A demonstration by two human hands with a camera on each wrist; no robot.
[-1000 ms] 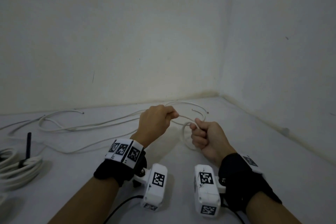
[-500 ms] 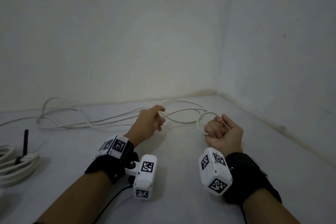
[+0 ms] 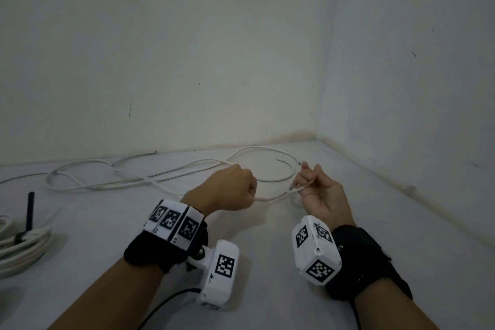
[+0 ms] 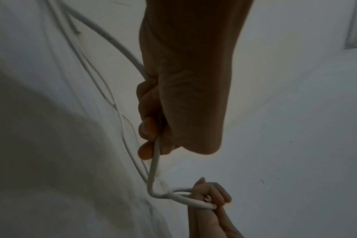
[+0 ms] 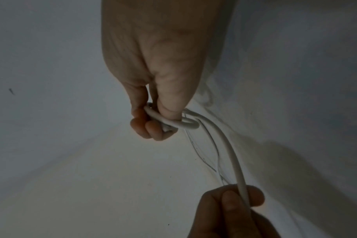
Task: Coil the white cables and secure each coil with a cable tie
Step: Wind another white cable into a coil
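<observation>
A long white cable lies in loose loops across the white surface toward the back wall. My left hand is curled into a fist round a stretch of it. A short span runs from that fist to my right hand, which pinches a small tight loop of the same cable between thumb and curled fingers. In the left wrist view the loop sits at the right hand's fingers. The cable's bare end pokes up behind the right hand.
At the left edge lies a finished coil of white cable, bound by a black cable tie whose tail sticks up. Walls meet in a corner just behind the hands. A black cord trails from the left wrist camera.
The hands drew apart and came together again with the cable drawn between them. My left hand closed into a fist on the cable, and the right hand's loop is smaller.
</observation>
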